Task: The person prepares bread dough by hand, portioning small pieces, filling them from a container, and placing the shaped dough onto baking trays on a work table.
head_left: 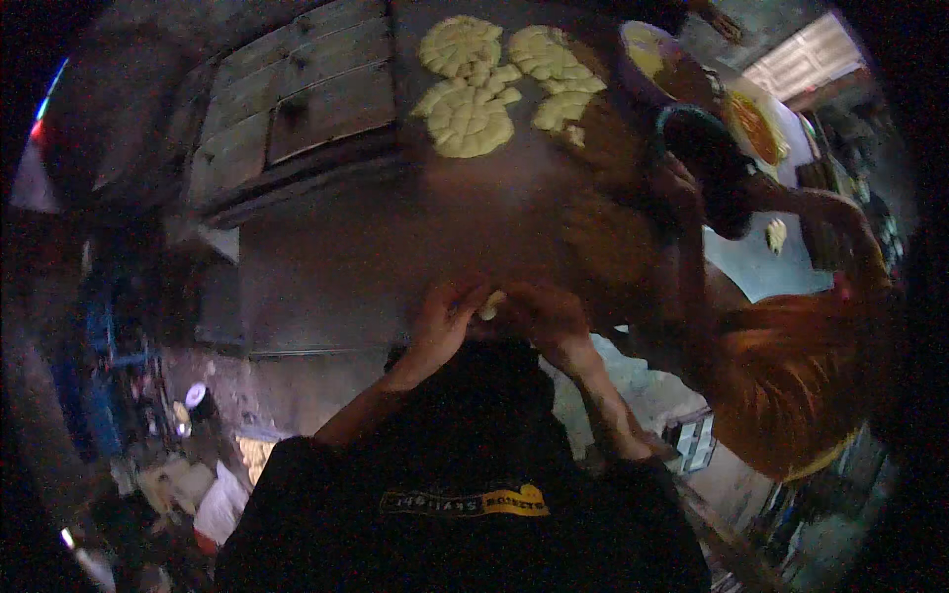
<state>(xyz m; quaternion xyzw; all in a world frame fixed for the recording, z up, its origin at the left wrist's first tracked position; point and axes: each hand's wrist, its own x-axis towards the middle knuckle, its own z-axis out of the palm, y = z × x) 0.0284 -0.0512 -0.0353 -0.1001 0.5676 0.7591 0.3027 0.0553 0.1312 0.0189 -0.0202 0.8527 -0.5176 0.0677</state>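
Observation:
Close to the table's near edge, my left hand [448, 318] and my right hand [550, 318] meet in front of my body. Between their fingertips is a small pale piece of dough [491, 304]. Both hands have curled fingers pinching it, the right one partly in shadow. Farther out on the dark table [326, 267] lie flat, pale yellow rounds of dough, scored or pressed into segments: a larger near one [470, 124], one behind it [460, 46], and others [554, 59] to their right.
Rectangular metal trays [336, 109] stand at the far left. At right, a person in an orange garment [791, 376] reaches toward a dark round tub [702, 168]. Beyond are a bowl with pale contents [652, 54] and a container with orange contents [756, 128].

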